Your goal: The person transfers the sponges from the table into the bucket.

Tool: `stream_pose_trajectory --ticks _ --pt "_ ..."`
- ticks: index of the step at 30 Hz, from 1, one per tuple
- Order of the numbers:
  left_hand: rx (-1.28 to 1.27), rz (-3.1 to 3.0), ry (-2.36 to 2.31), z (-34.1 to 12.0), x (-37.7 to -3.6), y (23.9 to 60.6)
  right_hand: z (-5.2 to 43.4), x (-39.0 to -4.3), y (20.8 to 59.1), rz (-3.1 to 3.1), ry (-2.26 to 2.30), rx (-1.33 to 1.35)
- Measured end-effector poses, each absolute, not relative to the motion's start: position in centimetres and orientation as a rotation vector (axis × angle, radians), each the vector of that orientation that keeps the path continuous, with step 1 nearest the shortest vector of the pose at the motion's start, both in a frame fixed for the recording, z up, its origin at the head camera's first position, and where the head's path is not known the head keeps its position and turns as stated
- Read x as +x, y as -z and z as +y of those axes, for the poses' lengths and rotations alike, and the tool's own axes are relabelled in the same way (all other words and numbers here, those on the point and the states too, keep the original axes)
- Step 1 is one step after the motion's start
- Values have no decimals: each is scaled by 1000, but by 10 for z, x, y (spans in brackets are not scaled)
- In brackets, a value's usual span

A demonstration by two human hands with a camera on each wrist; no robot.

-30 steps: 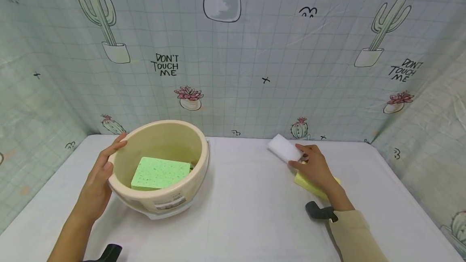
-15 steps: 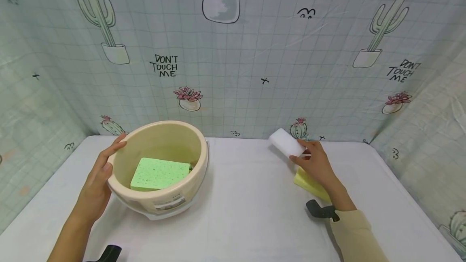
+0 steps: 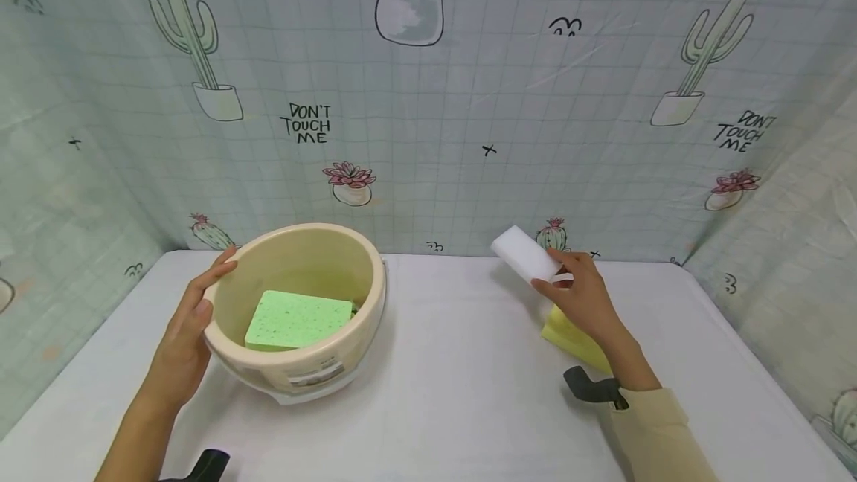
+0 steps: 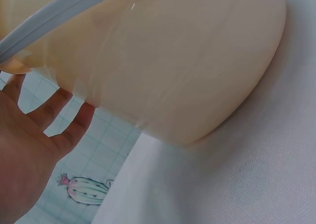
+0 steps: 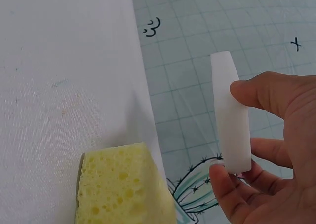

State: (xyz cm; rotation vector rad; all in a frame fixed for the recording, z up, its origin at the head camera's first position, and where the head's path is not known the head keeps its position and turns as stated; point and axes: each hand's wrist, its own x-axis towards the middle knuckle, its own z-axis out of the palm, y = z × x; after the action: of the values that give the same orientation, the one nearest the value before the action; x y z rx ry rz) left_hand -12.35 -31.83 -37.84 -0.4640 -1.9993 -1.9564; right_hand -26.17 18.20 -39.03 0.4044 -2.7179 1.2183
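A cream bucket stands at the left with a speckled green sponge in it. My left hand holds the bucket by its left rim; in the left wrist view its fingertips touch the outer wall. On the right, my right hand pinches a white sponge block between thumb and fingers, raised above the table. Seen from the right wrist, the thumb presses one face and the fingers support the other side and lower end. Below that hand lies a yellow sponge, partly covered by the wrist in the head view.
A white cloth covers the table. Behind it hangs a grid curtain printed with cacti, which also closes both sides. The bucket's pale grey handle hangs down around its outside.
My right hand has lifted the white sponge block slightly off the tabletop, and more of the yellow sponge shows. The left hand stays on the bucket rim.
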Motion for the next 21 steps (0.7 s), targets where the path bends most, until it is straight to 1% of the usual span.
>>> stream_pose_trajectory --ticks 7,21 --pt "-451 -1988 1961 -319 -124 380 179 -261 386 -2699 -1204 437" --pt "-479 -1994 1962 -318 -124 379 157 -259 367 -2563 -1233 625"
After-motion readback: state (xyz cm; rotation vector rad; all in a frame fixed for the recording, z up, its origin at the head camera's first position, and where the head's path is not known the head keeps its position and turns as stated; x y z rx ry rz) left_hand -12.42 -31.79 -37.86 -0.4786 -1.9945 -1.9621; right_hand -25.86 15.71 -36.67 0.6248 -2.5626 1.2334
